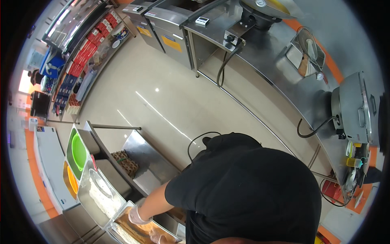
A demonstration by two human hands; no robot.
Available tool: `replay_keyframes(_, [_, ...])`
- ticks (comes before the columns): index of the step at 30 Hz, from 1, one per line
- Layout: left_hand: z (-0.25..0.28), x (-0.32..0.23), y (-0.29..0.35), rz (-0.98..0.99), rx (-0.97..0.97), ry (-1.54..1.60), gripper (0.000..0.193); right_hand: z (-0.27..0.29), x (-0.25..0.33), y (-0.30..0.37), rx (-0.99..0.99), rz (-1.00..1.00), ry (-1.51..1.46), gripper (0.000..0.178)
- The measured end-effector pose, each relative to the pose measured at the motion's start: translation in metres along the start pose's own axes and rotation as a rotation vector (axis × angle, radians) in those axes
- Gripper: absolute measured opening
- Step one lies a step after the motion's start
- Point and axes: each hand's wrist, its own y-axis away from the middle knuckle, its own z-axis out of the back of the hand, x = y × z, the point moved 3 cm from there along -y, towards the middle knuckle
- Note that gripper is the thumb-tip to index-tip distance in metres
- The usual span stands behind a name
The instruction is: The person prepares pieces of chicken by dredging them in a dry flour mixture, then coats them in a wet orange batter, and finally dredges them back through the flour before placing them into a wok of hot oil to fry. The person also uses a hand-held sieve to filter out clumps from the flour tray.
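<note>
Reaching hand: the left hand [138, 215], in a thin pale glove, lies on the brown food in the tray [122, 214]; its fingers are bent down onto the food, and I cannot tell whether they grip anything.
Other hand: the right hand [156, 236], also gloved, sits just behind the left fingers at the picture's lower edge. It is mostly cut off, so I cannot tell how its fingers are set.
Tray: shiny metal and rectangular with a raised rim, directly under both sets of fingers. The food in it is flat, brown and glossy.
Neighbouring pan [99, 194]: metal with rounded corners, just beyond the left fingertips, holding something pale and grainy.
Tubs: a smooth green tub [78, 152] and an orange tub [71, 181], both plastic, lie farther out past the pan.
Cardboard [126, 162]: a brown, dimpled sheet on a lower steel shelf, above the left wrist.
Counter [92, 136]: brushed steel with a straight edge running away from the fingers.
Open room: the pale, glossy floor [162, 101] stretches wide beyond the counter edge. A black cable [195, 142] loops on it.
Packages: rows of small red boxes [91, 42] on a far shelf, well apart from the fingers.
Labels: yellow rectangles [171, 43] on the fronts of steel cabinets at the far end.
</note>
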Motion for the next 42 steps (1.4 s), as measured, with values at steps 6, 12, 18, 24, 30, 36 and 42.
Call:
replay_keyframes(6, [-0.010, -0.011, -0.002, 0.020, 0.000, -0.067, 0.032, 0.007, 0.003, 0.004, -0.028, 0.013, -0.015, 0.030])
replay_keyframes(12, [-0.014, -0.013, -0.007, 0.028, 0.008, -0.101, 0.032, 0.010, 0.002, 0.007, -0.032, 0.012, -0.012, 0.030])
replay_keyframes(18, [-0.014, -0.012, -0.011, 0.033, 0.015, -0.109, 0.031, 0.008, 0.003, 0.005, -0.027, 0.026, 0.012, 0.031])
replay_keyframes(24, [-0.012, -0.009, -0.013, 0.042, 0.011, -0.107, 0.031, 0.004, 0.002, 0.000, -0.072, -0.058, -0.022, 0.031])
replay_keyframes(30, [-0.014, -0.003, -0.012, 0.054, 0.012, -0.099, 0.030, 0.010, 0.003, 0.006, -0.050, -0.044, -0.028, 0.031])
replay_keyframes(36, [-0.018, 0.010, -0.009, 0.075, 0.018, -0.096, 0.030, 0.023, 0.013, 0.026, -0.057, -0.121, 0.003, 0.032])
replay_keyframes(42, [-0.015, 0.015, -0.016, 0.065, 0.018, -0.094, 0.029, 0.004, 0.006, 0.001, -0.013, 0.068, 0.063, 0.031])
